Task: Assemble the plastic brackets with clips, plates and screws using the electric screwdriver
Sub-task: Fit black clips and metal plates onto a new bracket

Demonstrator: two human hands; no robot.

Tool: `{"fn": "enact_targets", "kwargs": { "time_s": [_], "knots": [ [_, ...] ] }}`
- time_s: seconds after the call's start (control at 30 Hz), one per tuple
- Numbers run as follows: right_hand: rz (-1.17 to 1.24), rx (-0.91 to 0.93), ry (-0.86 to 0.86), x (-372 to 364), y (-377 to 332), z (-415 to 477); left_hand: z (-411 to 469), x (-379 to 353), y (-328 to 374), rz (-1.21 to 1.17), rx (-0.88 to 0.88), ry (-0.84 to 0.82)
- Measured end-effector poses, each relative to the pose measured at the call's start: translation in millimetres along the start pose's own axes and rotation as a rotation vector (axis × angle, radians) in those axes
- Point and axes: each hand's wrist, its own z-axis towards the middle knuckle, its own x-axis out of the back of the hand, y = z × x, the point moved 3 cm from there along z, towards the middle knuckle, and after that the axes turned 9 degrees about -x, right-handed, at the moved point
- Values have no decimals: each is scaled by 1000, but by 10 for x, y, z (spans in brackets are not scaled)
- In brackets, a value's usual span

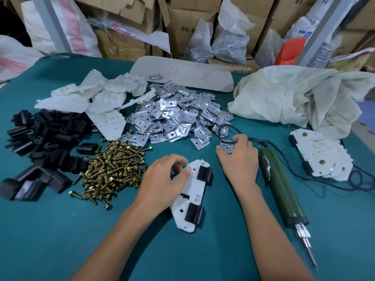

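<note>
A white plastic bracket [194, 191] lies on the green table with two black clips [205, 175] fitted on its right edge. My left hand [162, 179] rests on the bracket's left side, thumb and fingers curled on its upper part. My right hand [237, 157] pinches a metal plate [226, 147] at the near edge of the plate pile [174, 116]. The green electric screwdriver [282, 187] lies just right of my right hand, bit pointing toward me. Brass screws [113, 167] are heaped left of my left hand.
Loose black clips [40, 147] fill the left side, white brackets [97, 98] are piled behind them. Finished brackets [322, 157] are stacked at the right, with a crumpled cloth bag [294, 98] behind. The screwdriver's black cord [235, 130] loops by my right hand. Cardboard boxes [190, 23] stand beyond the table.
</note>
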Motion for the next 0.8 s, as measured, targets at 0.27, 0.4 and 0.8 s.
{"fn": "enact_targets", "kwargs": {
  "time_s": [0.27, 0.4, 0.8],
  "knots": [
    [646, -76, -321, 140, 50, -119, 14, 81, 1, 21, 16, 38],
    [1146, -157, -649, 153, -61, -147, 32, 131, 51, -166, 36, 82],
    [1563, -2, -1929, 128, -513, -807, 251, 695, 865, -241, -347, -553]
  ]
}}
